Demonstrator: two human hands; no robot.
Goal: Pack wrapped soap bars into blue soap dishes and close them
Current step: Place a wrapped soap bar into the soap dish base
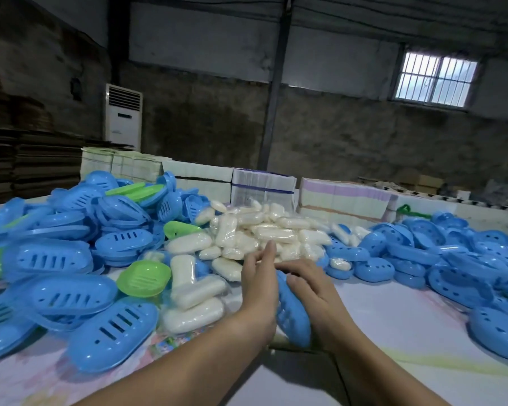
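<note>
A blue soap dish (292, 315) stands on edge between my two hands near the table's front middle. My left hand (260, 284) presses flat against its left side, fingers straight and pointing away from me. My right hand (313, 284) curls over its right side and top. Whether a bar is inside is hidden. A heap of wrapped white soap bars (264, 232) lies just beyond my hands. Slotted blue dish halves (62, 259) pile up at the left. More blue dishes with round holes (452, 259) are heaped at the right.
A few green dish halves (144, 278) lie among the blue ones at left. Bundled stacks of flat cartons (263, 187) line the table's far edge. The table (393, 317) has a pale printed cover. A white standing air conditioner (123, 117) stands by the back wall.
</note>
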